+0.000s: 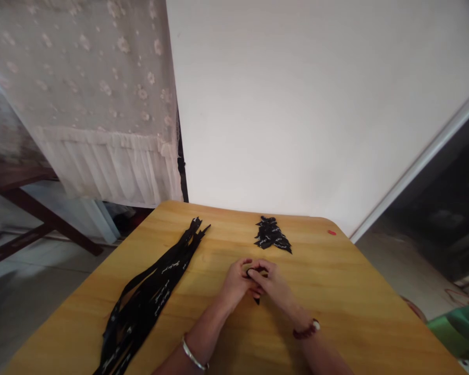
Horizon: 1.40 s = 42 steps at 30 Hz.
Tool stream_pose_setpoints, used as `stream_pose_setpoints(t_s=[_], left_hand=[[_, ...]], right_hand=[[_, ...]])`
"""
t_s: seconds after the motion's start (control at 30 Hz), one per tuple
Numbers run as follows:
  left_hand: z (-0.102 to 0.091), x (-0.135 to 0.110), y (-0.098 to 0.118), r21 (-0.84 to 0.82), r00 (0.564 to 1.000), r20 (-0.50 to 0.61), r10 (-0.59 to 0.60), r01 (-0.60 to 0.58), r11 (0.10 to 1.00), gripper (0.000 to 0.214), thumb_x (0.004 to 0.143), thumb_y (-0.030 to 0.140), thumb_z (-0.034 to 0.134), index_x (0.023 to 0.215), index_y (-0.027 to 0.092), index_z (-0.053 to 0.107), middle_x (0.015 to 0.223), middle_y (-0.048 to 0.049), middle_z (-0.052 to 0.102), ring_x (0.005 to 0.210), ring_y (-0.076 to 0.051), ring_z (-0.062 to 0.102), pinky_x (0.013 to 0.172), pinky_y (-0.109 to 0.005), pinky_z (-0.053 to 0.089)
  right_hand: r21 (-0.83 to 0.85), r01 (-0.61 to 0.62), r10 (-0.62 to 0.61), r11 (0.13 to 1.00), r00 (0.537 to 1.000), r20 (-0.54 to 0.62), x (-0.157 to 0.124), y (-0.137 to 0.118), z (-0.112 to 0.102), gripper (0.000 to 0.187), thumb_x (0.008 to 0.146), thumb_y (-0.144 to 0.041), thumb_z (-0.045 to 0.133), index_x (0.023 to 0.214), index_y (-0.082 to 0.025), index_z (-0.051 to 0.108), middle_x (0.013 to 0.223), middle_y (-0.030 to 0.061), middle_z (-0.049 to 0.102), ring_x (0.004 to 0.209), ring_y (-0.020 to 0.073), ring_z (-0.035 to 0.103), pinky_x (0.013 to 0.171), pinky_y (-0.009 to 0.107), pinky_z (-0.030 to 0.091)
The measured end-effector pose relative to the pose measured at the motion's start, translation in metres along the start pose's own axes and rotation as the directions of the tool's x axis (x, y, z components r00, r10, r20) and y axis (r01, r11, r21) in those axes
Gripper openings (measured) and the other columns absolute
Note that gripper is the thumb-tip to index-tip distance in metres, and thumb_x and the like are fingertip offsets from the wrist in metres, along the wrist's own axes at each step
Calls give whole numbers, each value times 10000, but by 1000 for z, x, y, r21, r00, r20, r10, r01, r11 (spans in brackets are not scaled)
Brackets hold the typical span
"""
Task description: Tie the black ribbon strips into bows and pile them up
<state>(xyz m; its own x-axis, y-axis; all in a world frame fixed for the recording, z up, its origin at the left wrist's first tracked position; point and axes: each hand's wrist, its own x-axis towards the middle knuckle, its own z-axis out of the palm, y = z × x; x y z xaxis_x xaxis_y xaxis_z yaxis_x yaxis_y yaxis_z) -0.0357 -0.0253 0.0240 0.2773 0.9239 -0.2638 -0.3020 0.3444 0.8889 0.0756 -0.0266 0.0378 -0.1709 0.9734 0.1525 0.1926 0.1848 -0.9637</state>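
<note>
My left hand (236,284) and my right hand (271,284) meet at the middle of the wooden table (336,291). Both pinch one short black ribbon piece (255,273), whose tip pokes out below my fingers. A bundle of long black ribbon strips with white lettering (152,299) lies to the left of my left hand. A small pile of folded black ribbon pieces (271,235) sits just beyond my hands, toward the wall. A silver bangle is on my left wrist and a bead bracelet on my right.
A small red spot (331,233) lies near the far right corner. A white wall (316,104) stands behind the table, a lace curtain (94,104) at left, dark wooden furniture (19,208) farther left, and something green (459,328) on the floor at right.
</note>
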Motion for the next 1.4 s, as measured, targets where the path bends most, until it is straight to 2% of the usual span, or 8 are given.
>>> stream_pose_setpoints(t_s=[0.33, 0.57, 0.67, 0.9, 0.97, 1.07, 1.17, 1.4], left_hand=[[-1, 0, 1, -35, 999, -42, -2, 1, 999, 609, 516, 119, 651, 1056, 93, 370, 596, -32, 621, 518, -195, 606, 447, -268, 480], [-3, 1, 0, -37, 994, -107, -13, 9, 999, 593, 555, 119, 638, 1074, 97, 351, 627, -53, 619, 535, -191, 610, 456, -256, 481], [-4, 0, 2, -38, 998, -47, -38, 37, 999, 528, 585, 178, 621, 1051, 113, 382, 689, -68, 619, 563, -210, 617, 439, -255, 474], [-11, -2, 8, 9, 996, -23, -89, 89, 996, 372, 632, 230, 560, 952, 92, 432, 678, -84, 624, 437, -156, 583, 373, -224, 431], [-12, -2, 11, 31, 994, -75, -73, 76, 997, 338, 622, 235, 561, 914, 107, 451, 759, -93, 620, 393, -133, 560, 332, -214, 406], [-15, -2, 17, 51, 973, -225, 50, -40, 998, 257, 632, 263, 540, 841, 126, 478, 881, -97, 596, 338, -75, 513, 284, -177, 349], [-18, -3, 21, 91, 942, -301, 148, -126, 988, 230, 640, 304, 529, 790, 135, 491, 843, -70, 605, 286, -34, 449, 256, -154, 292], [-13, -6, 13, 146, 999, -49, 9, -2, 989, 272, 625, 391, 532, 719, 136, 520, 653, -23, 610, 208, -13, 331, 204, -146, 163]], right_hand=[[338, -159, 197, 928, 977, -81, 3, 6, 8, 225, 639, -342, 577, 563, -153, 482, 481, -59, 419, 402, 51, 377, 355, 165, 314], [429, -233, 218, 873, 972, 84, 0, 7, 6, 171, 596, -260, 631, 553, -146, 511, 468, -45, 466, 410, 64, 410, 392, 191, 335], [474, -235, 248, 849, 968, 36, 1, 6, 2, 158, 584, -259, 636, 552, -146, 529, 467, -36, 496, 402, 66, 413, 393, 194, 316], [406, -237, 312, 883, 941, -129, 6, 8, -14, 198, 557, -318, 646, 555, -155, 534, 397, -82, 380, 353, 37, 287, 363, 181, 186], [352, -218, 285, 910, 947, -151, 7, 9, -16, 198, 564, -321, 639, 556, -155, 531, 405, -84, 360, 365, 39, 268, 371, 184, 172], [241, -163, 212, 957, 958, -192, 8, 9, -16, 188, 572, -309, 631, 548, -151, 532, 439, -69, 386, 415, 54, 302, 403, 190, 206], [171, -121, 157, 978, 964, -213, 8, 8, -12, 186, 576, -305, 623, 541, -152, 523, 456, -61, 399, 441, 66, 314, 421, 197, 225], [152, -72, 95, 986, 984, -148, 9, 9, -7, 176, 602, -310, 598, 549, -167, 508, 480, -52, 424, 451, 82, 344, 443, 207, 264]])
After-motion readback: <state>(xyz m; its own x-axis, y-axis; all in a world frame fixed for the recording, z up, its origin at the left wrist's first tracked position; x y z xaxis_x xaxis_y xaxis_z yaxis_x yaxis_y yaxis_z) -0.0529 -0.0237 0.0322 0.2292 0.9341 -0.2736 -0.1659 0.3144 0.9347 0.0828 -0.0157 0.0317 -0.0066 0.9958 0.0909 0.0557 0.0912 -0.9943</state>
